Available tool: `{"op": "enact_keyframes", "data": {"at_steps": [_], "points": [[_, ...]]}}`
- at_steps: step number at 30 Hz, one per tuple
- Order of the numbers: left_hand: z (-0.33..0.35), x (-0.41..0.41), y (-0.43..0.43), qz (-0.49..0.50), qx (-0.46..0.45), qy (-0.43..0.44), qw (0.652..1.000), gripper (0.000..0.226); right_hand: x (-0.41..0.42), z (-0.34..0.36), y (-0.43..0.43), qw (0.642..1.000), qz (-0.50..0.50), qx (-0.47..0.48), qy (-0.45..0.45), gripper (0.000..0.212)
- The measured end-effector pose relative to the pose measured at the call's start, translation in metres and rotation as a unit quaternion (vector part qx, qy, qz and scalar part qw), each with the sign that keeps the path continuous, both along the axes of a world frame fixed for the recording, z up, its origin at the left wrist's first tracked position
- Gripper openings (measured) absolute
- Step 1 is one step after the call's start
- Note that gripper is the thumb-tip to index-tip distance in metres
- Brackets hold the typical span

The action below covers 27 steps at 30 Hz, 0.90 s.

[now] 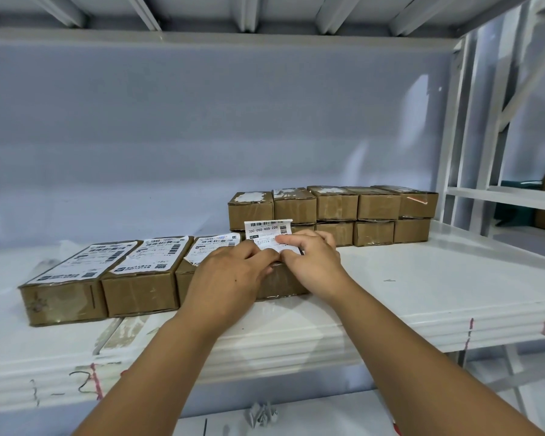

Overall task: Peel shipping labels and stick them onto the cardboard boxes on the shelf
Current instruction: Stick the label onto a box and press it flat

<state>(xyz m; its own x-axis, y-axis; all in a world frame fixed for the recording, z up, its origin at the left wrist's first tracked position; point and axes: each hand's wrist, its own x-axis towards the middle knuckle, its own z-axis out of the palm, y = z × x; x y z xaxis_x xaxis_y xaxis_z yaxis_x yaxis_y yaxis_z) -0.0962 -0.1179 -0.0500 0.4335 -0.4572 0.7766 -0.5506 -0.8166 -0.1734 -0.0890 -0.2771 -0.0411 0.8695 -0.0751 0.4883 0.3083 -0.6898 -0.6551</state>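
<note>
Together, left hand (230, 272) and right hand (312, 259) are pinching the label (266, 229); squaring it over the box (283, 284) beneath them is looking wise.

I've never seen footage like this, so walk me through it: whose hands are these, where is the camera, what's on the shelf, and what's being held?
There is no machine here. A person works with bare hands, filmed by one camera worn on the head, looking forward and down. The left hand and right hand pinch a white shipping label, its top edge standing up, over a cardboard box on a white shelf. To the left, three labelled boxes sit in a row. Behind them, stacked boxes stand two high.
</note>
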Motion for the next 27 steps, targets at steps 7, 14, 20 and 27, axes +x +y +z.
{"op": "enact_keyframes", "data": {"at_steps": [7,14,20,27], "points": [[0.003,-0.001,-0.001,-0.005,0.013,0.022,1.000,0.033,0.000,0.001,0.000,1.000,0.003,0.021,0.008,0.032],[0.005,-0.008,-0.005,0.019,0.013,0.117,0.993,0.029,-0.001,0.000,0.001,1.000,-0.008,0.020,0.009,0.031],[0.003,-0.007,-0.005,0.000,0.013,0.078,0.997,0.025,0.000,0.000,0.002,1.000,-0.020,0.004,0.021,0.028],[0.001,-0.004,-0.005,0.025,0.009,0.051,0.998,0.023,-0.003,0.001,-0.002,0.997,-0.001,0.048,0.059,0.029]]}}
